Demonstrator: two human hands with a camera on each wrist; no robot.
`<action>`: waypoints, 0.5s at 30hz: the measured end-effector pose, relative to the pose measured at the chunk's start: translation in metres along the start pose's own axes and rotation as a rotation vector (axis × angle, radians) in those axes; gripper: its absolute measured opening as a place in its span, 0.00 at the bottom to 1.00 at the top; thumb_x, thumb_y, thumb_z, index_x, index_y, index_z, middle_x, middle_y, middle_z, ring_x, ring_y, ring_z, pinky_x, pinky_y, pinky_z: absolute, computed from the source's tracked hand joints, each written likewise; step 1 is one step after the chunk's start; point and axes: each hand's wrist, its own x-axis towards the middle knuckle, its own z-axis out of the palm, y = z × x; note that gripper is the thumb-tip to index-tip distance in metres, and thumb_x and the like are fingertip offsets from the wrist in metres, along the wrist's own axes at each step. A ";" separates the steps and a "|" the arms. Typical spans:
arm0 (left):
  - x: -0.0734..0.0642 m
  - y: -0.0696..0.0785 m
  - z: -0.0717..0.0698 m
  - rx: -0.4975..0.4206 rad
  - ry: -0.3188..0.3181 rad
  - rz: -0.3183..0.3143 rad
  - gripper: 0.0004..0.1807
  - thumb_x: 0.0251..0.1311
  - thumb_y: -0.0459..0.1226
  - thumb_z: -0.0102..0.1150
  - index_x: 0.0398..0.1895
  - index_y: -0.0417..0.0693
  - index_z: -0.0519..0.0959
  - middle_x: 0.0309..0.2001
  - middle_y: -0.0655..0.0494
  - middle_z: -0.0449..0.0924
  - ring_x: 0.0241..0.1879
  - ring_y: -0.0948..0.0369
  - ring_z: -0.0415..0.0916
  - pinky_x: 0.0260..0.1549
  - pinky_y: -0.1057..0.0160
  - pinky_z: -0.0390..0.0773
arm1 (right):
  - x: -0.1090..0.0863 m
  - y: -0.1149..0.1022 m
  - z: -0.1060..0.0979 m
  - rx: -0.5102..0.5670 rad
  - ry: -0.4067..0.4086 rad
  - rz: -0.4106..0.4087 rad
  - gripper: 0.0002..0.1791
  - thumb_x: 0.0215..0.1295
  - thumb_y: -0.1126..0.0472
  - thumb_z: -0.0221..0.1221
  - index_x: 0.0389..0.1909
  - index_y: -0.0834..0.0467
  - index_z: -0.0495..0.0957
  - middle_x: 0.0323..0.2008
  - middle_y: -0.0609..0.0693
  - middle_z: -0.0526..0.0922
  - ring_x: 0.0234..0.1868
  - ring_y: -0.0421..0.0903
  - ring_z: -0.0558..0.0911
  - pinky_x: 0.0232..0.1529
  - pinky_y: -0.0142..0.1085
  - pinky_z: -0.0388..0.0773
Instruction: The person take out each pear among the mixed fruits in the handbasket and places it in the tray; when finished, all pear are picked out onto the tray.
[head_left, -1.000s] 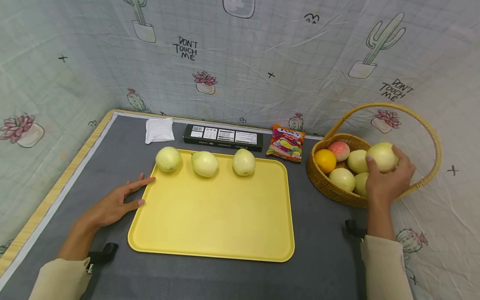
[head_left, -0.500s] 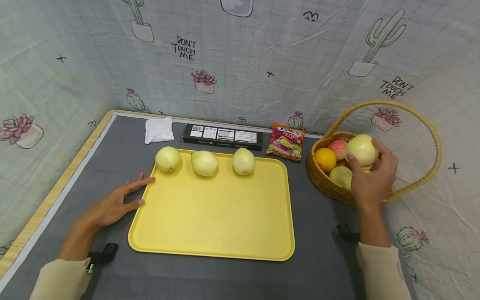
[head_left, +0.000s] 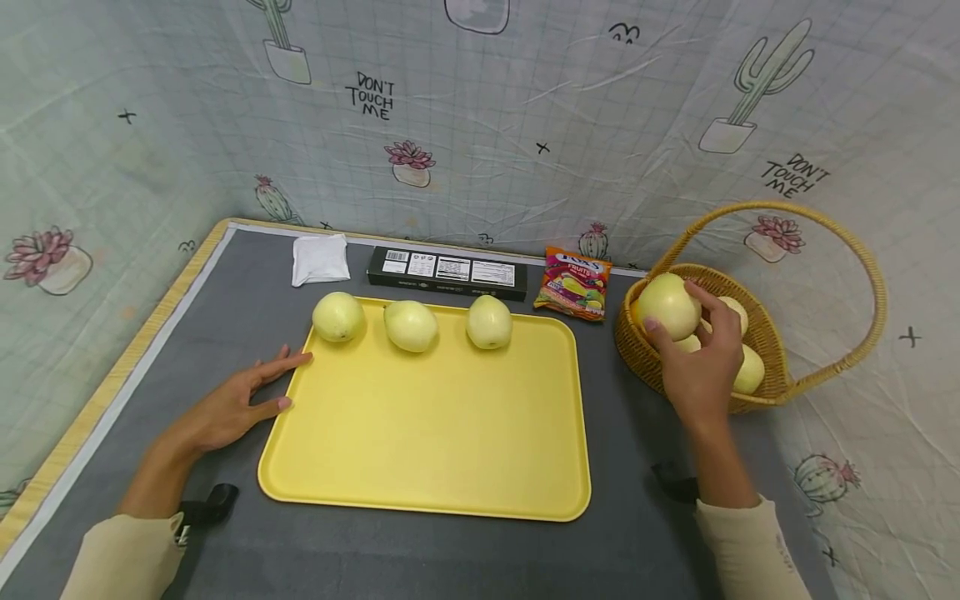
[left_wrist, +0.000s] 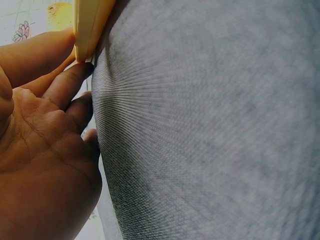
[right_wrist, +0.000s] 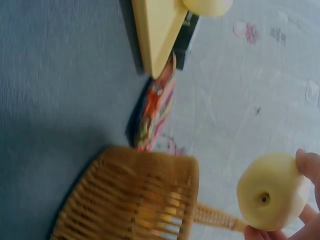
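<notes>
In the head view my right hand (head_left: pixel 703 367) grips a pale yellow pear (head_left: pixel 667 307) over the left part of the wicker basket (head_left: pixel 637 354). The right wrist view shows that pear (right_wrist: pixel 272 192) pinched by the fingertips, its dark-centred end facing the camera, above the basket rim. Several more pale pears (head_left: pixel 748 371) lie in the basket; other fruit there is mostly hidden behind the held one. My left hand (head_left: pixel 232 408) rests with extended fingers at the left rim of the yellow tray (head_left: pixel 435 425). Three pears (head_left: pixel 411 326) sit in a row along the tray's far edge.
Behind the tray lie a white packet (head_left: pixel 320 260), a long black box (head_left: pixel 447 273) and an orange-red candy bag (head_left: pixel 573 283). The basket's tall handle (head_left: pixel 873 292) arches up on the right. A printed cloth (head_left: pixel 480 125) backs the grey table.
My right hand has carried the pear leftward across the basket, uncovering pears on its right side and covering the orange and peach. The left hand and tray have stayed put.
</notes>
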 end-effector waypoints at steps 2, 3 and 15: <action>0.000 0.000 0.000 0.005 0.002 0.010 0.35 0.73 0.32 0.63 0.82 0.45 0.65 0.83 0.27 0.48 0.77 0.85 0.38 0.81 0.33 0.27 | -0.005 -0.003 0.004 0.008 -0.033 0.000 0.36 0.60 0.65 0.77 0.70 0.48 0.79 0.66 0.49 0.74 0.67 0.43 0.76 0.69 0.34 0.80; 0.000 0.000 0.001 0.010 0.005 0.017 0.35 0.73 0.32 0.63 0.82 0.44 0.65 0.83 0.27 0.49 0.77 0.86 0.39 0.82 0.36 0.27 | -0.007 -0.004 0.006 0.004 -0.049 0.001 0.36 0.60 0.65 0.77 0.70 0.48 0.79 0.67 0.49 0.74 0.67 0.44 0.76 0.70 0.35 0.79; 0.000 0.001 0.000 -0.001 0.001 0.012 0.36 0.73 0.33 0.63 0.82 0.44 0.64 0.83 0.26 0.47 0.75 0.88 0.39 0.77 0.24 0.27 | -0.030 -0.002 0.035 -0.056 -0.258 -0.067 0.36 0.63 0.60 0.77 0.71 0.49 0.78 0.66 0.56 0.76 0.64 0.48 0.77 0.65 0.33 0.82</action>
